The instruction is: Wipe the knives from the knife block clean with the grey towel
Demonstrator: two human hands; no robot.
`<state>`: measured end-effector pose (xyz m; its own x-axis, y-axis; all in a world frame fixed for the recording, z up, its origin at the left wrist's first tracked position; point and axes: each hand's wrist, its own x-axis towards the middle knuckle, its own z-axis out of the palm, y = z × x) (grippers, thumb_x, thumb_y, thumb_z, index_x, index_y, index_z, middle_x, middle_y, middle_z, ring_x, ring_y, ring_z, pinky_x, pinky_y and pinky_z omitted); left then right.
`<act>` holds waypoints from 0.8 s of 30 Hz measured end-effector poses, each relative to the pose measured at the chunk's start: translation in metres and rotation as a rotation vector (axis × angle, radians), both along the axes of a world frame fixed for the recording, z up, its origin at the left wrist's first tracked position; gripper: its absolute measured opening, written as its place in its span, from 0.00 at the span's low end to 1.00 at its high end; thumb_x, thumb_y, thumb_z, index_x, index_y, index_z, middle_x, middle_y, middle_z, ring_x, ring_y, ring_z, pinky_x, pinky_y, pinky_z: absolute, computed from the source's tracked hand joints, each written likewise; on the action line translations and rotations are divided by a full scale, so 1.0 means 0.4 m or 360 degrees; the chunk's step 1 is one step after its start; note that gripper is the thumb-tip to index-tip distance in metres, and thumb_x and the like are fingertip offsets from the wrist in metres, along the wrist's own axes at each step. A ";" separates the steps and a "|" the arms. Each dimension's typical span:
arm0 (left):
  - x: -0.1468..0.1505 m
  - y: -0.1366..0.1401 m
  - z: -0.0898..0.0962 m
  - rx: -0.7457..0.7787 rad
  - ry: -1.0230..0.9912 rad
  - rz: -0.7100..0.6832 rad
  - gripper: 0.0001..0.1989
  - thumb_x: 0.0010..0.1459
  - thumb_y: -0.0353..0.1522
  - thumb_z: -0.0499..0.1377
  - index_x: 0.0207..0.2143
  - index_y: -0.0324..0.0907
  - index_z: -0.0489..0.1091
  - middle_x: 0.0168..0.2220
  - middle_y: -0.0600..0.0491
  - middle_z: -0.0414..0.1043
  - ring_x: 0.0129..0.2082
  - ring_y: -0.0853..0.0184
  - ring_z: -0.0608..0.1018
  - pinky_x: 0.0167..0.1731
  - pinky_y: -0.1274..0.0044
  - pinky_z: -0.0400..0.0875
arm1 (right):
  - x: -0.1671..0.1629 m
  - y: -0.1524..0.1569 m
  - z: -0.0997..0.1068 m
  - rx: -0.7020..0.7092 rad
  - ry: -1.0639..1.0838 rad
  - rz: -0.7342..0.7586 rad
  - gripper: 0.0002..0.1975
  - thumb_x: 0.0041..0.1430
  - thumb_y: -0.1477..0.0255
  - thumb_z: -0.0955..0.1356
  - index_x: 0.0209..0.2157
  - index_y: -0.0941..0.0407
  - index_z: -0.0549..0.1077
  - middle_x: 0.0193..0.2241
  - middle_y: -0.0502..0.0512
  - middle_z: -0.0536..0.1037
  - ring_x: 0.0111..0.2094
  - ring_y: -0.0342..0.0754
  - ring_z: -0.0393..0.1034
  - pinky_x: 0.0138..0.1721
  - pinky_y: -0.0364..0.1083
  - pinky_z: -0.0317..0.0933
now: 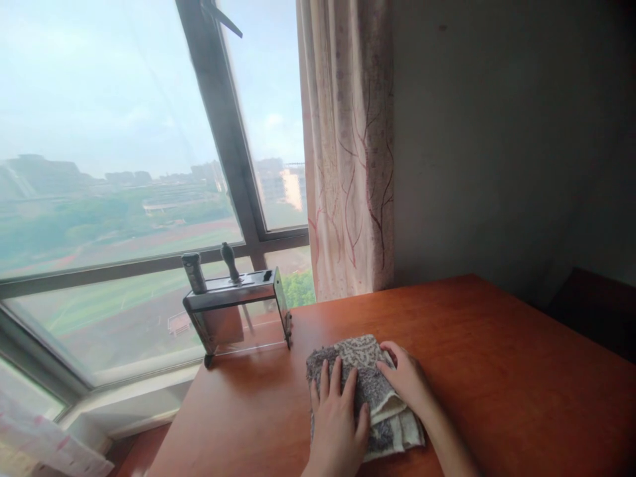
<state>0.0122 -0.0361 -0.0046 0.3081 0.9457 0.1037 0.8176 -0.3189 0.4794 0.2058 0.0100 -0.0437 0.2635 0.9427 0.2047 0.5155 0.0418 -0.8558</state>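
A folded grey and cream patterned towel (365,348) lies on the wooden table in front of me. My left hand (338,414) rests flat on its left part, fingers stretched out and spread. At the towel's right edge is my right hand (405,374), its thumb on top of the cloth and its index finger curled at the far corner, gripping the edge. The other fingers of the right hand are mostly hidden. Below the right hand the cream-edged layers of the fold hang slightly apart.
A clear-sided knife holder (248,285) with two dark-handled knives stands at the table's far left edge, by the window (124,132). A patterned curtain (348,165) hangs behind the table (497,371). A grey wall (472,132) is at the right.
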 end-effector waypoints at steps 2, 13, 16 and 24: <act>0.025 0.001 -0.003 -0.0015 -0.0060 -0.0017 0.30 0.54 0.35 0.54 0.61 0.48 0.62 0.67 0.47 0.47 0.67 0.45 0.43 0.60 0.47 0.36 | 0.026 0.001 -0.013 0.0007 0.0031 -0.0052 0.15 0.48 0.69 0.67 0.40 0.54 0.73 0.41 0.57 0.78 0.44 0.55 0.73 0.47 0.50 0.64; 0.052 0.007 -0.003 -0.0070 -0.0205 -0.0008 0.29 0.52 0.33 0.55 0.59 0.43 0.65 0.67 0.45 0.49 0.67 0.49 0.45 0.62 0.52 0.39 | 0.076 0.008 -0.049 0.0022 0.0157 -0.0073 0.17 0.47 0.66 0.67 0.40 0.55 0.73 0.41 0.59 0.79 0.42 0.55 0.74 0.46 0.51 0.65; 0.017 0.021 -0.009 -0.0049 -0.0378 0.0015 0.28 0.54 0.33 0.54 0.58 0.40 0.65 0.65 0.42 0.54 0.66 0.51 0.52 0.62 0.56 0.47 | 0.078 0.008 -0.052 0.0026 0.0153 -0.0074 0.17 0.47 0.65 0.67 0.40 0.56 0.73 0.41 0.59 0.79 0.42 0.55 0.74 0.46 0.51 0.65; -0.164 0.090 0.006 0.0080 -0.0802 0.0269 0.24 0.56 0.37 0.52 0.55 0.40 0.65 0.59 0.42 0.64 0.60 0.54 0.65 0.56 0.62 0.63 | 0.082 0.011 -0.058 0.0006 0.0133 -0.0064 0.17 0.47 0.64 0.67 0.40 0.55 0.73 0.41 0.59 0.78 0.43 0.56 0.74 0.46 0.51 0.65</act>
<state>-0.0532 -0.0001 -0.0021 0.0522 0.9678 0.2461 0.5316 -0.2356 0.8136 0.2387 0.0145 -0.0668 0.3175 0.9302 0.1841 0.4435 0.0259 -0.8959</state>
